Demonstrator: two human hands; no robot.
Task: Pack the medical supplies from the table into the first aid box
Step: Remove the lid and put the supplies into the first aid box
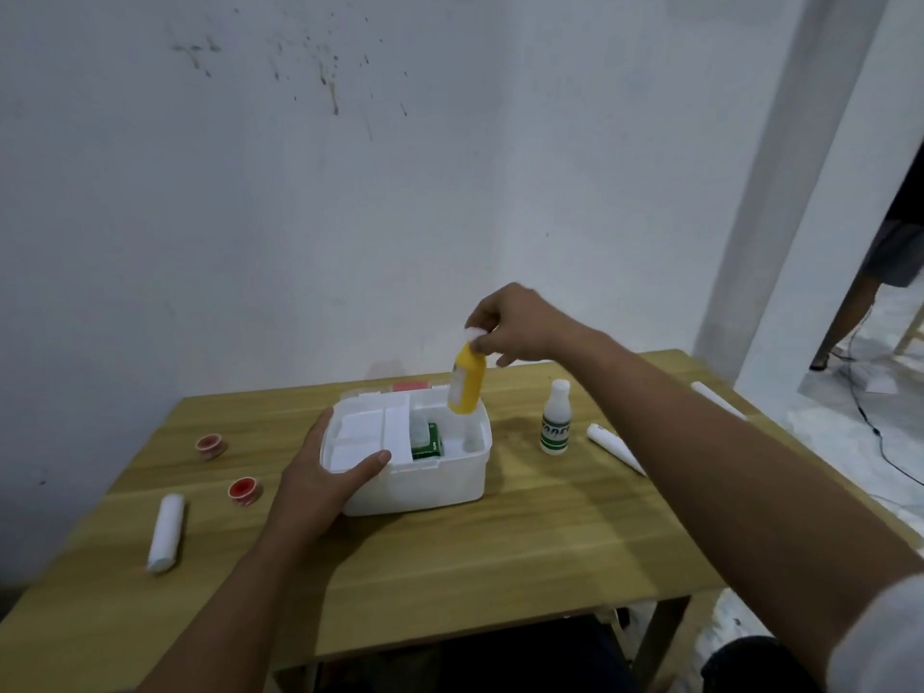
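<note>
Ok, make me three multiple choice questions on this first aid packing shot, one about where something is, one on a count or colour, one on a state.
1. Where is the yellow bottle?
A. Lying on the table
B. Held above the first aid box's back right corner
C. Standing beside the red tape rolls

2. How many red tape rolls lie on the table?
A. Two
B. Four
C. None

3. What is the left hand doing?
A. Hanging off the table
B. Lifting the white and green bottle
C. Resting on the box's near left rim

Answers:
1 B, the right hand pinches its white cap over that corner.
2 A, one roll and another sit left of the box.
3 C, its thumb lies along the rim.
</note>
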